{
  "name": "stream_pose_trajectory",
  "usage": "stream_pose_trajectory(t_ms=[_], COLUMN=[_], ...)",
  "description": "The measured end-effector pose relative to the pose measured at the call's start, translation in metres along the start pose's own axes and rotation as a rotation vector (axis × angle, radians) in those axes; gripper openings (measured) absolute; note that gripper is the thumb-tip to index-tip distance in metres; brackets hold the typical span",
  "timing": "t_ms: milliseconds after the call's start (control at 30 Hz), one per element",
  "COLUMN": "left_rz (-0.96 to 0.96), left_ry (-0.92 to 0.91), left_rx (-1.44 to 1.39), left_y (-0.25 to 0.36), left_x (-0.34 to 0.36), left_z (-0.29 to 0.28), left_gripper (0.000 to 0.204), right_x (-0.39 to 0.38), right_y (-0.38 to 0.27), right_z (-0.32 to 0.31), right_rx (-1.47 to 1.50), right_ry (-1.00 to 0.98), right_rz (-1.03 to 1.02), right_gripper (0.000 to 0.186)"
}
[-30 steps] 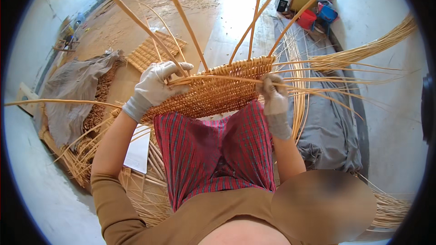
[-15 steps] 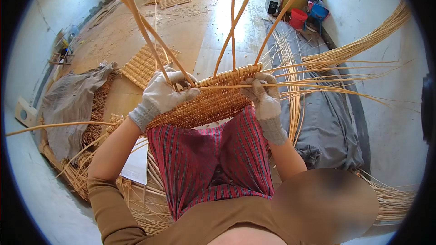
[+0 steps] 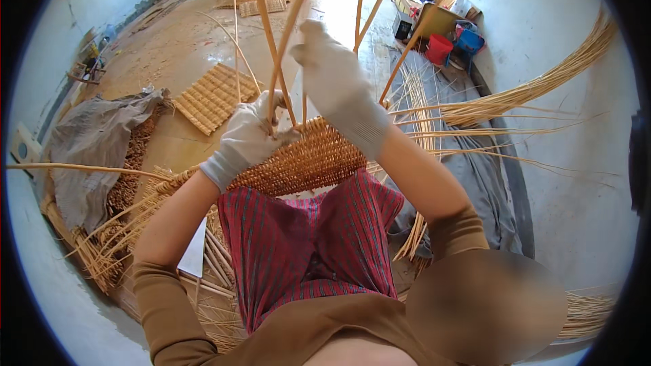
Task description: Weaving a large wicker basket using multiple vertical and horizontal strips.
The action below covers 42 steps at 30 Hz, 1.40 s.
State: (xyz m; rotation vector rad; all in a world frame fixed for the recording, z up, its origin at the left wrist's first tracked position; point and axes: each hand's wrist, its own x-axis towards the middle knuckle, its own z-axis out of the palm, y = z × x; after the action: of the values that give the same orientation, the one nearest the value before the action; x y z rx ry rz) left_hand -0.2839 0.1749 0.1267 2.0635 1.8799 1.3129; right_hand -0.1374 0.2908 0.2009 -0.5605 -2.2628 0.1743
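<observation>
A tightly woven brown wicker panel [image 3: 308, 159] rests across my lap, its upper edge tilted away from me. Tall wicker stakes [image 3: 263, 10] rise from that edge. At the left part of the edge my left hand [image 3: 247, 134], in a whitish glove, is closed on the panel around the foot of the stakes. My right hand [image 3: 336, 81], gloved too, is raised above the panel among the stakes. Its fingers look curled together, but what they hold is hidden. Thin loose wicker strands [image 3: 488, 132] stretch out to the right of the panel.
A bundle of long wicker rods [image 3: 536, 88] leans by the right wall, beside grey cloth [image 3: 475, 190]. A woven square mat [image 3: 215, 98] lies on the floor ahead. Left of me, grey cloth [image 3: 102, 142] partly covers wicker material. Red and blue containers [image 3: 439, 49] stand farther off.
My right hand has left the right part of the panel's edge and moved up and left, among the stakes. The left hand keeps its hold, and the panel has shifted slightly left.
</observation>
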Motion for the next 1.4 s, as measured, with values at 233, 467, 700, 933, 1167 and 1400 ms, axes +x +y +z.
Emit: stream_pose_trajectory(t_ms=[233,467,700,933,1167,1400], left_rz=[0.061,0.251,0.224,0.155,-0.043,-0.058], left_ry=[-0.207,-0.126,-0.108,-0.145,-0.141,-0.155], left_rx=[0.162,0.354,0.194,0.356,0.203,0.237], left_y=[0.013,-0.012,0.017,0.017,0.04,0.036], left_x=[-0.006,0.004,0.007,0.027,0.028,0.03], left_z=[-0.016,-0.005,-0.003,0.023,0.03,0.031], left_gripper=[0.049,0.045,0.046,0.057,0.046,0.041], right_x=[0.032,-0.032,-0.177,-0.175,-0.178,-0.195], right_y=[-0.033,-0.003,0.13,0.126,0.102,0.041], right_z=[-0.003,-0.085,0.004,0.002,0.003,0.001], right_rx=[-0.198,1.201,1.154,1.377,1.334,0.939], right_ry=[-0.346,0.066,0.405,0.452,0.581,0.403], right_rz=[-0.106,-0.288,0.563,0.448,0.428,-0.083], right_gripper=[0.04,0.042,0.024,0.023,0.022,0.016])
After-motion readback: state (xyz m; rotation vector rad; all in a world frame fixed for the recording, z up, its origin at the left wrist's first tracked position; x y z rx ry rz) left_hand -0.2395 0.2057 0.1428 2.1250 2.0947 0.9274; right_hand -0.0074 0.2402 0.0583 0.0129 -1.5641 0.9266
